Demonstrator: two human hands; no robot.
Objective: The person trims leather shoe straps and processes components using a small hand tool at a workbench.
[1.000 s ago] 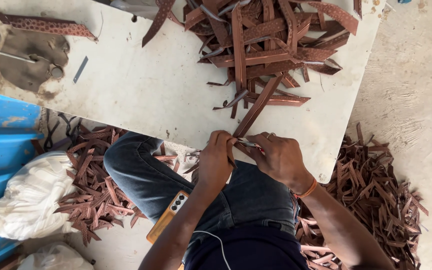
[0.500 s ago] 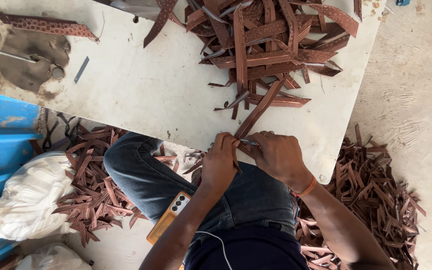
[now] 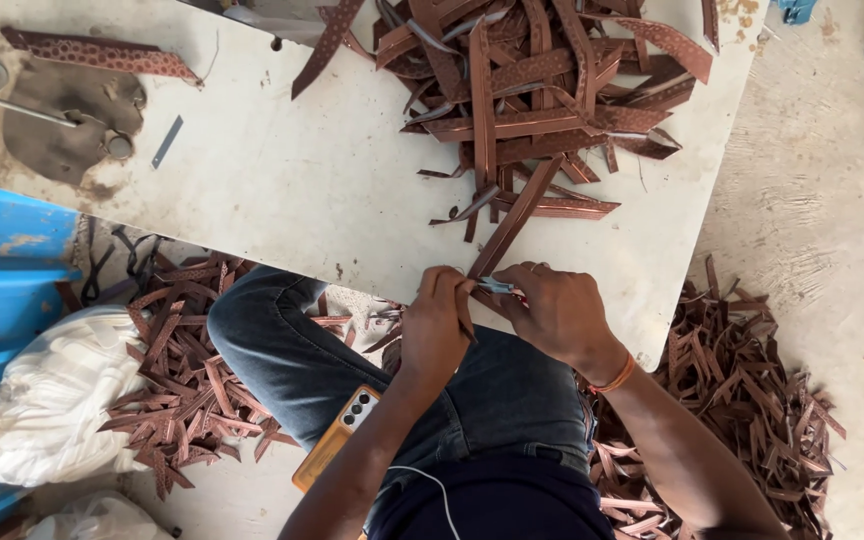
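Note:
A long brown leather strip [image 3: 517, 215] runs from the pile down to the near edge of the white table [image 3: 282, 180]. My left hand [image 3: 434, 330] pinches its lower end at the table edge. My right hand [image 3: 557, 310] is closed on a small metal blade tool [image 3: 497, 286] pressed against the same end of the strip. Both hands are above my lap, close together. A heap of similar brown strips [image 3: 542, 80] lies on the table beyond them.
Cut brown scraps [image 3: 742, 400] cover the floor to the right and scraps [image 3: 177, 370] to the left. A white sack [image 3: 47, 400] and a blue surface [image 3: 2, 260] sit at left. A phone in an orange case [image 3: 337, 435] rests on my thigh. Small metal tools [image 3: 62, 115] lie far left on the table.
My hands stay at the strip's lower end with only slight shifts; the view moved a little.

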